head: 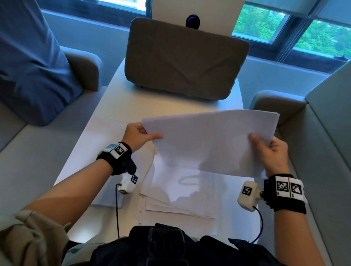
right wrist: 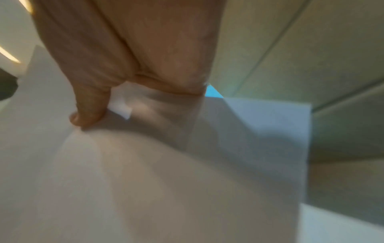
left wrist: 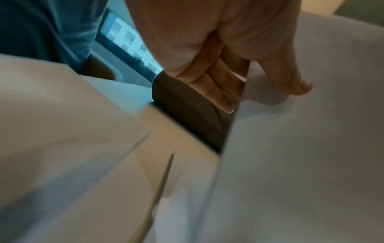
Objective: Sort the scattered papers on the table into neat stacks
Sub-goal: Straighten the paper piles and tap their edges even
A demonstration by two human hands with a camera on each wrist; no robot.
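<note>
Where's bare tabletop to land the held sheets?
Free: the strip between the brown cushion and the held sheets, and the table's left edge beside the left hand. Crowded: loose papers under the sheets, toward the body.

No words, numbers or brand names can be read anywhere. The only signs are black-and-white square code markers: on the band (head: 117, 150) at the left wrist, on the small camera (head: 129, 183) below it, on the band (head: 287, 187) at the right wrist and on the camera (head: 247, 192) beside it.
</note>
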